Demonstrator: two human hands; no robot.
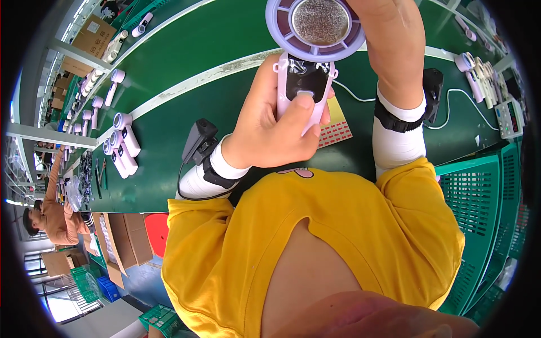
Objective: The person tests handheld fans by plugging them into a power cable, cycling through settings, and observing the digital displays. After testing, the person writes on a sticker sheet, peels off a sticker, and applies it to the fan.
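Observation:
My left hand (276, 121) is wrapped round the handle of a pale lavender handheld fan (297, 84). Its thumb presses on a button at the lower end of the glossy black panel. The fan head (321, 22), a round purple ring with spokes and a speckled silver disc, points upward at the top of the view. Beside the head's right edge is my right hand (386, 14), its fingers hidden behind the head or cut off by the frame. Under the fan, a yellowish sheet with red stickers (336, 132) lies on the green table (225, 107).
Several lavender fans (123, 143) lie at the left, near pliers (101, 174). More fans (479, 79) and a small metering device (510, 118) are at the right. A white cable (448, 110) runs over the table. Green crates (470, 197) stand at my right; a co-worker (56, 219) is far left.

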